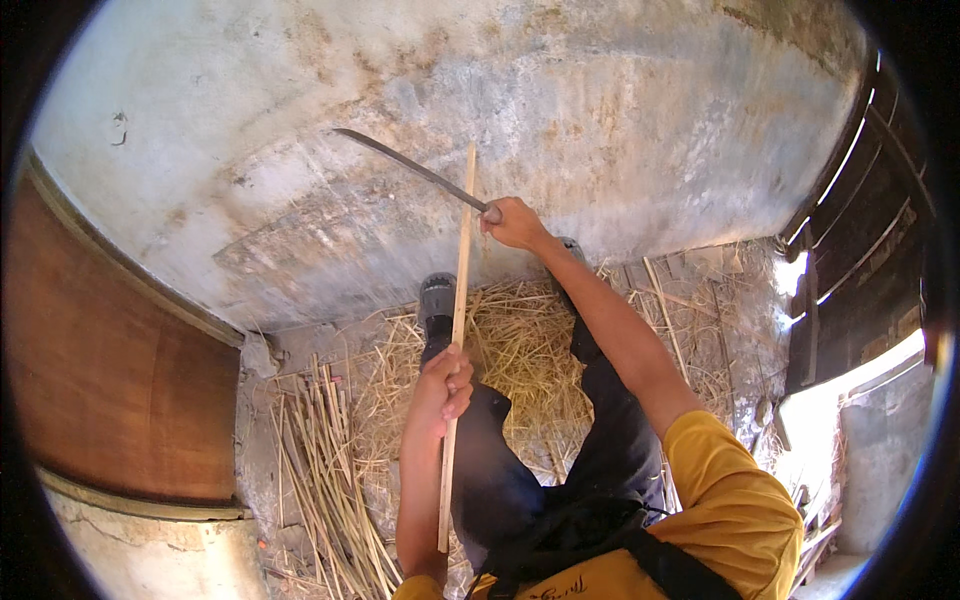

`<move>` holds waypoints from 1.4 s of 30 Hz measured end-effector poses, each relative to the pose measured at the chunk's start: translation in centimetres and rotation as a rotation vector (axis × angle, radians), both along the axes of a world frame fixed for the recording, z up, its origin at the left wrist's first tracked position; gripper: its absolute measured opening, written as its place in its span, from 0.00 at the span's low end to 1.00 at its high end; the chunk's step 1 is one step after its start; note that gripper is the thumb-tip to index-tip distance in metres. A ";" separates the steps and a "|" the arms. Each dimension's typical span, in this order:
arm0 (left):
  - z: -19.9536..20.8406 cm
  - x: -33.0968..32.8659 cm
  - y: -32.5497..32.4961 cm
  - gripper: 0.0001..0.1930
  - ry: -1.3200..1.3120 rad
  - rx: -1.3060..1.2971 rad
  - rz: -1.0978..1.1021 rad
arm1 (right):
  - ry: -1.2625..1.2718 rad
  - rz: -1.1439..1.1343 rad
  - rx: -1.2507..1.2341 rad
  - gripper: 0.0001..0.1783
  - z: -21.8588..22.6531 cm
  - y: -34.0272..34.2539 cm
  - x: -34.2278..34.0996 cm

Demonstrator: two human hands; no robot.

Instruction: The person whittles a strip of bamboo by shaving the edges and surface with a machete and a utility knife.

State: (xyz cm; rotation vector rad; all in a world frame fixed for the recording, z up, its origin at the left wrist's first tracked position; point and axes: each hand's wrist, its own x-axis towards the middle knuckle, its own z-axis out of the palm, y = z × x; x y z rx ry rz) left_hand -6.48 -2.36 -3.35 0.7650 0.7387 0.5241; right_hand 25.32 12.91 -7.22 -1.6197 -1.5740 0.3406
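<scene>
A long, pale strip of split wood or bamboo (464,270) stands nearly upright in front of me. My left hand (445,385) is wrapped round its lower half, and the strip's lower end runs along my left forearm. In my right hand (517,222) is the handle of a long knife with a narrow, curved blade (405,162). The blade points up and to the left and crosses the strip near its upper end. Whether its edge touches the strip, I cannot tell.
Straw-like shavings (530,335) cover the floor between my legs. A bundle of thin sticks (325,470) lies at the left. A stained, pale wall (600,120) rises ahead, a brown wooden panel (120,350) stands left, and dark boards with bright gaps (860,250) are at the right.
</scene>
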 end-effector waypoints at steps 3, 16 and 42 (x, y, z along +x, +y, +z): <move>0.2 -0.1 -0.6 0.18 0.063 0.043 0.038 | 0.031 0.069 0.059 0.07 -1.1 -1.6 -0.1; -1.7 -7.3 -12.2 0.12 0.414 0.593 -0.079 | -0.180 0.098 0.077 0.21 5.2 -24.5 -6.4; 4.9 -0.4 -17.4 0.13 0.498 1.142 0.012 | 1.333 -0.014 0.171 0.11 9.5 -35.6 -10.5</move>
